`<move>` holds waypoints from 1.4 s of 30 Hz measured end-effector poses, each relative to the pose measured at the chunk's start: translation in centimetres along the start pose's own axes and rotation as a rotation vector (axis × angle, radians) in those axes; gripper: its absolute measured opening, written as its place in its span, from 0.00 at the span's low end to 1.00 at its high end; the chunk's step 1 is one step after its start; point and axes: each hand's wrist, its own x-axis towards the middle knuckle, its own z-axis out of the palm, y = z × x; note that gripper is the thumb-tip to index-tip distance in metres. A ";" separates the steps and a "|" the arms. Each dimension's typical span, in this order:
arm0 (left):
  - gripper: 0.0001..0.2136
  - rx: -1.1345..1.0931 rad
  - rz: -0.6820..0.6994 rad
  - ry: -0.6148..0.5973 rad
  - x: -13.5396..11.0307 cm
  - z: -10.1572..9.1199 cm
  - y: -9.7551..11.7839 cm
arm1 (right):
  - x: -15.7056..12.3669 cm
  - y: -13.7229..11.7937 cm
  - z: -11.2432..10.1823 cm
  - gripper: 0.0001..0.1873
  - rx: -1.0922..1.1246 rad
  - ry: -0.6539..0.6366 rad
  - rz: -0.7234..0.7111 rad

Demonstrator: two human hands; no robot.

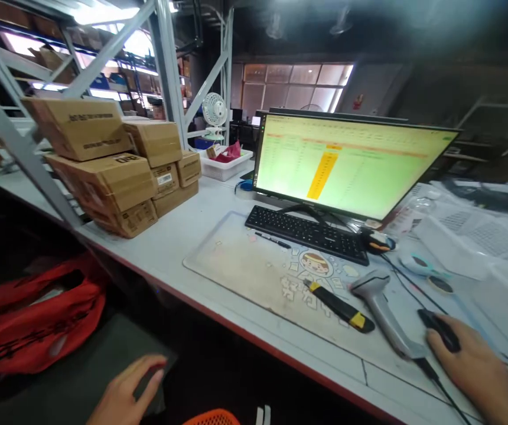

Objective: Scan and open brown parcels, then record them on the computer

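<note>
My right hand rests over a black computer mouse at the right of the desk, its fingers along the sides. Just left of it lies a grey barcode scanner with its cable running toward the desk's front edge. A black and yellow utility knife lies on the printed desk mat. Low in the view, off the desk, my left hand hangs with thumb and fingers apart, holding nothing. Behind the mat stand a black keyboard and a monitor showing a spreadsheet.
Cardboard boxes are stacked at the desk's left, beside a metal rack post. A white basket and a small fan stand behind. White trays fill the right side. Below are a red bag and an orange basket.
</note>
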 end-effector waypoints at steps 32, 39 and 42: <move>0.23 0.352 0.525 -0.154 37.0 17.7 20.5 | -0.9 1.6 0.0 0.32 -0.140 0.065 -0.060; 0.23 0.342 0.537 -0.155 37.0 17.5 20.7 | -1.0 1.3 0.0 0.31 -0.142 0.069 -0.062; 0.22 0.328 0.538 -0.151 37.1 17.4 20.8 | -1.0 1.3 0.0 0.30 -0.136 0.080 -0.076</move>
